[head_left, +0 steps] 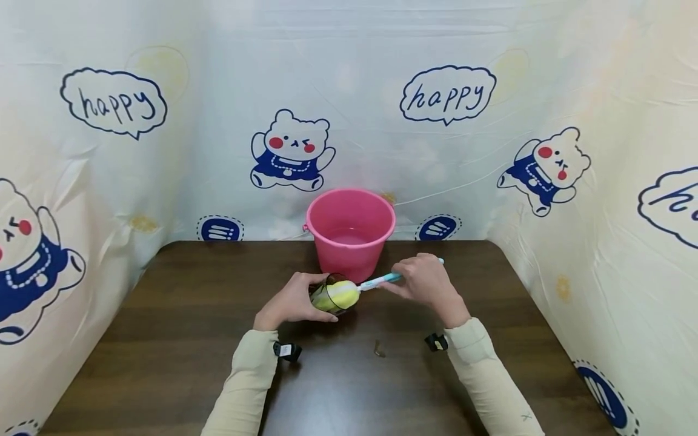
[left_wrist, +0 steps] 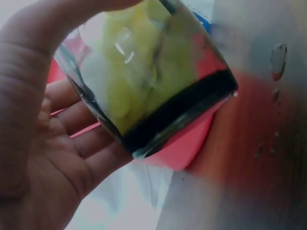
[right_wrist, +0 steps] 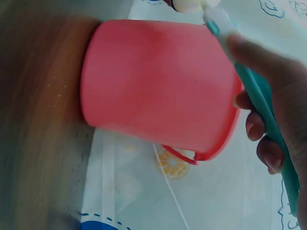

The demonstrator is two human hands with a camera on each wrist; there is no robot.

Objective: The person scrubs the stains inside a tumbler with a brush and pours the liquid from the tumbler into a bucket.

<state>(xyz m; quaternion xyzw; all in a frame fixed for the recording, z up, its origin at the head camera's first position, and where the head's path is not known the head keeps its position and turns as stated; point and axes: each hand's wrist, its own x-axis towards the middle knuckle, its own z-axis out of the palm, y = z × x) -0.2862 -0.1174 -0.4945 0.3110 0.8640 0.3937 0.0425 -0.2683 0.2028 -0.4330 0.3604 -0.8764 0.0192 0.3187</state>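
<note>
My left hand [head_left: 297, 300] grips a clear glass [left_wrist: 144, 72] with a dark base, tilted so that its mouth faces right in the head view. Inside the glass sits the yellow and white sponge head [head_left: 343, 294] of a bottle brush, partly sticking out at the rim. The brush's white and teal handle [right_wrist: 261, 103] is held in my right hand [head_left: 428, 281], thumb on one side and fingers curled round the other. Both hands are above the table, in front of the bucket.
A pink bucket [head_left: 349, 245] stands at the back of the dark wooden table [head_left: 180, 339], close behind the glass. Drops of water [left_wrist: 278, 62] lie on the tabletop. A printed cloth [head_left: 365, 72] hangs behind and along the sides.
</note>
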